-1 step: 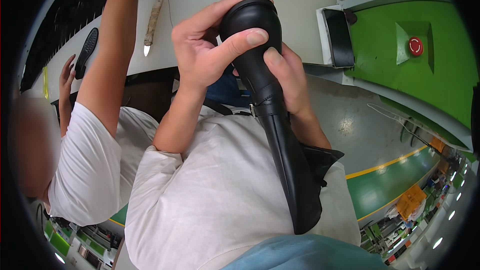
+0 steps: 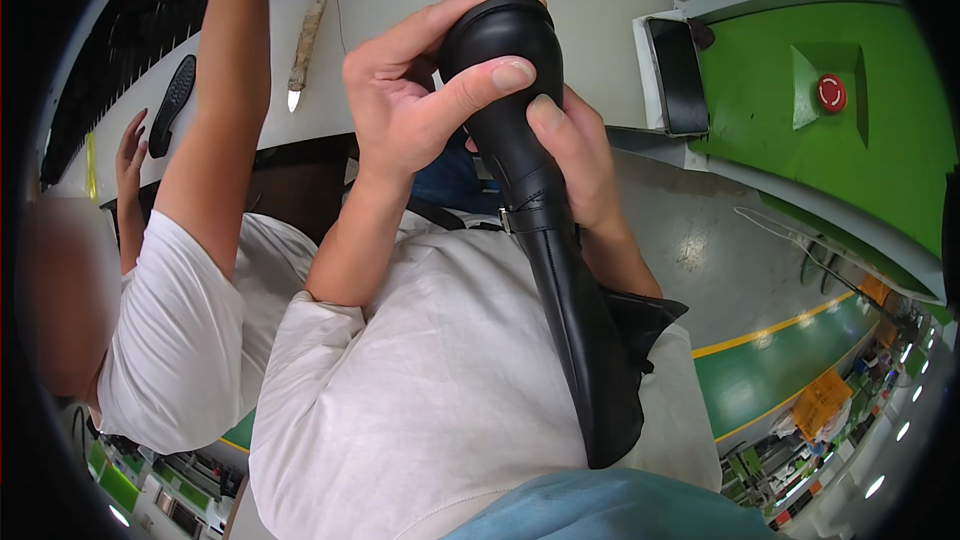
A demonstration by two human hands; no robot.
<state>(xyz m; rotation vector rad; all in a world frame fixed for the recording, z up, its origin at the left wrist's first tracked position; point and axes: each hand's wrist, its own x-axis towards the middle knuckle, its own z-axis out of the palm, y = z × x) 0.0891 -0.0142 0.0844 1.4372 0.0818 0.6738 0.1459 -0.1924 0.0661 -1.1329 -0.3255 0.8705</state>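
Observation:
I hold a tall black leather boot [image 2: 565,320] upright in front of my white shirt, toe end up and shaft hanging down. My left hand [image 2: 400,105] wraps the rounded toe, with the thumb pressed across its front. My right hand [image 2: 578,165] grips the boot from behind at the ankle, just above a small strap buckle [image 2: 507,221]. Both hands are closed on the boot.
A long white bench [image 2: 600,10] carries a pale-handled knife [image 2: 305,40] and a black sole-shaped piece [image 2: 172,105]. A black flat device [image 2: 678,75] lies by a green machine [image 2: 760,110] with a red button [image 2: 830,92]. A co-worker's arm [image 2: 215,140] reaches to the bench on my left.

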